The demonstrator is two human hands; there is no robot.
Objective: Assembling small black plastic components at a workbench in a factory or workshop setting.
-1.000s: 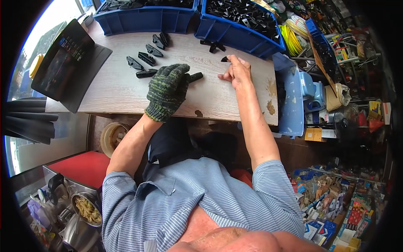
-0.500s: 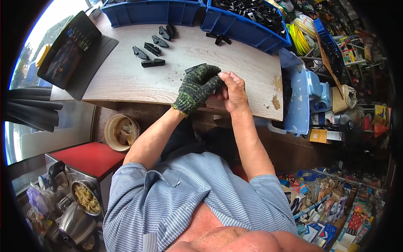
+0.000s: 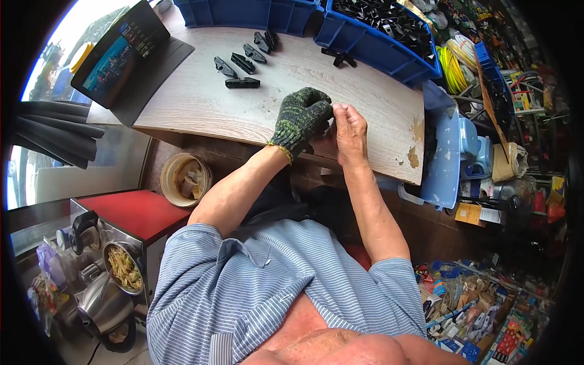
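My left hand [image 3: 302, 121], in a green and black knitted glove, is closed above the front edge of the table. Whatever sits in it is hidden by the glove. My bare right hand [image 3: 351, 131] meets it, thumb tip at the gloved fingertips and the other fingers curled behind. What the right fingers pinch, if anything, is too small to see. Left of my hands lie several black plastic clip-like parts, the nearest part [image 3: 243, 83] lying crosswise. Farther right, some small black pieces [image 3: 339, 58] rest by a bin.
Two blue bins, a left bin [image 3: 249, 18] and a right bin [image 3: 377, 45] full of black parts, line the back of the pale wooden table [image 3: 201, 91]. A tablet [image 3: 118, 58] stands at the left. Below are a bucket [image 3: 170, 182] and a light-blue tub [image 3: 441, 158].
The view has shifted, so the table and hands appear displaced. A dark part that showed beside the gloved hand is out of sight now. My hands remain together.
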